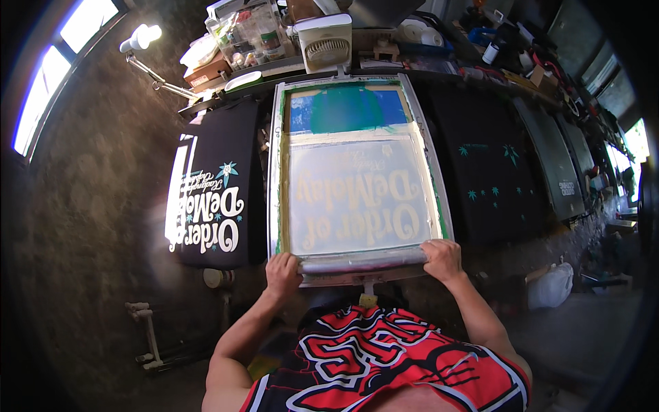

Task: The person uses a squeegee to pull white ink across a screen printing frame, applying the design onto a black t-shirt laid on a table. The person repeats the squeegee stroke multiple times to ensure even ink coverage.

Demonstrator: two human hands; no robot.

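A screen-printing frame (432,158) lies in the middle, its light rim edged with green and yellowish tape. Reversed lettering shows faintly through its pale mesh (357,182). Toward the far end, a teal patch (347,110) sits between blue areas. My left hand (282,274) is closed around the near left corner of the frame, and my right hand (443,260) grips the near right corner. Between them runs the frame's greyish near bar (362,261). What lies beneath the screen is hidden.
Left of the frame is a black shirt (220,185) with white lettering and a leaf print. To the right, another black shirt (491,172) bears small teal leaves. Beyond the frame stand a white fan (326,44) and cluttered shelves. A lamp (141,38) glows at far left.
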